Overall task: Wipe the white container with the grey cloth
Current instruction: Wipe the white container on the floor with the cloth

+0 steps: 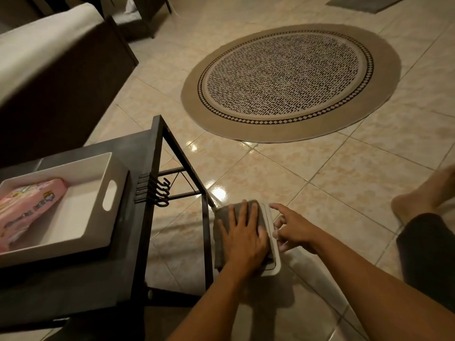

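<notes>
A small white container [273, 247] stands on the tiled floor beside the leg of a black table. The grey cloth [221, 252] lies over its top and hides most of it. My left hand [242, 238] presses flat on the cloth with fingers spread. My right hand [293, 230] grips the container's right rim, index finger stretched out along the far corner. Only the white right edge and near corner of the container show.
A black table [138, 153] at left carries a white tray [98, 193] with a pink packet [27, 207]; black hooks [160, 193] hang on its frame. A round patterned rug [290, 80] lies ahead. My bare foot [418, 200] and a sofa [49, 60] flank the spot.
</notes>
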The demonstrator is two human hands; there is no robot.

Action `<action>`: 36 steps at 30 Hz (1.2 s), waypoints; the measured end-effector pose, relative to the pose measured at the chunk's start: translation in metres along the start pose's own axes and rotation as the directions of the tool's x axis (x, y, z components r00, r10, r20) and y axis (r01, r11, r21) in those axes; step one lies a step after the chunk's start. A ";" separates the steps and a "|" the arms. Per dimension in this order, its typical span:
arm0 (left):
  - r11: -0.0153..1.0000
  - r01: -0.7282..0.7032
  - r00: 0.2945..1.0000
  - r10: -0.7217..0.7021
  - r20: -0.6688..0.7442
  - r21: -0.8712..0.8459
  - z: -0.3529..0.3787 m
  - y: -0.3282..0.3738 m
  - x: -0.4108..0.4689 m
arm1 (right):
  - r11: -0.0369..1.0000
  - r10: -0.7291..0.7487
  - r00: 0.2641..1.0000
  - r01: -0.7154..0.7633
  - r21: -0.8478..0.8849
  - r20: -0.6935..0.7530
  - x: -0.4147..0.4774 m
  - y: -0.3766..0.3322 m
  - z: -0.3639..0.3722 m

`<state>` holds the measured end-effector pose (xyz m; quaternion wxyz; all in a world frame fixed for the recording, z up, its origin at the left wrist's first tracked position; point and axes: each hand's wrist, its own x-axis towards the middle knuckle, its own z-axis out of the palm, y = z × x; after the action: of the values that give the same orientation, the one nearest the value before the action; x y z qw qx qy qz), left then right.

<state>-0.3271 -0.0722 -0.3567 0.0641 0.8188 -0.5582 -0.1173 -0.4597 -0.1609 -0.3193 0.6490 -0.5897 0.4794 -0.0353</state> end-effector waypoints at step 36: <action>0.999 0.031 0.999 -0.031 0.013 -0.013 -0.001 -0.003 -0.012 | 0.999 -0.029 0.999 0.029 -0.039 -0.014 0.008 -0.004 0.001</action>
<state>-0.3284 -0.0602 -0.3551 0.0642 0.8261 -0.5451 -0.1275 -0.4521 -0.1663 -0.3207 0.6333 -0.6088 0.4761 -0.0397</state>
